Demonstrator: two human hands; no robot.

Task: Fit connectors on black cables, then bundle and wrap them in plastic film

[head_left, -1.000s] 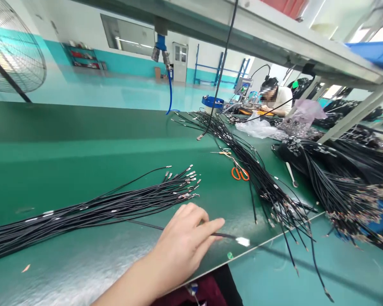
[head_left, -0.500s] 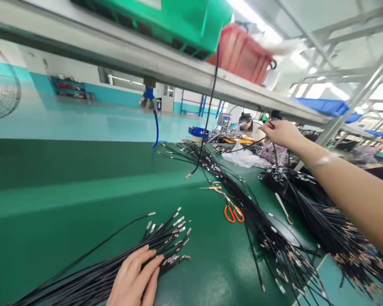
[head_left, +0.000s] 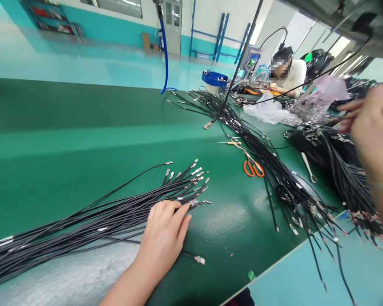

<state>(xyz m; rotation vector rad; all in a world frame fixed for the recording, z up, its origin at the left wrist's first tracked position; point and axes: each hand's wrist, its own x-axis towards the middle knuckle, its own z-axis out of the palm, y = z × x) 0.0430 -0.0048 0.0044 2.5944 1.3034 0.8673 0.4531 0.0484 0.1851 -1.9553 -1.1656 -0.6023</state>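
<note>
My left hand [head_left: 164,233] lies flat, fingers together and stretched, on a bundle of thin black cables [head_left: 92,216] with metal terminals at their ends [head_left: 194,178]. A single cable with a white connector [head_left: 199,259] runs out from under that hand. My right hand [head_left: 368,127] is raised at the right edge, blurred, fingers curled near a thin black cable [head_left: 335,63] that runs up to the shelf; whether it grips it is unclear.
A long pile of black cables [head_left: 268,165] crosses the green table [head_left: 67,144]. Orange-handled scissors [head_left: 252,168] lie beside it. More dark cable bundles [head_left: 338,157] and plastic bags [head_left: 271,112] sit right. A seated person [head_left: 289,74] works at the far end.
The view dropped from the shelf back to the table. My right hand came down from the overhead shelf toward the right edge. My left hand stays on the cable bundle.
</note>
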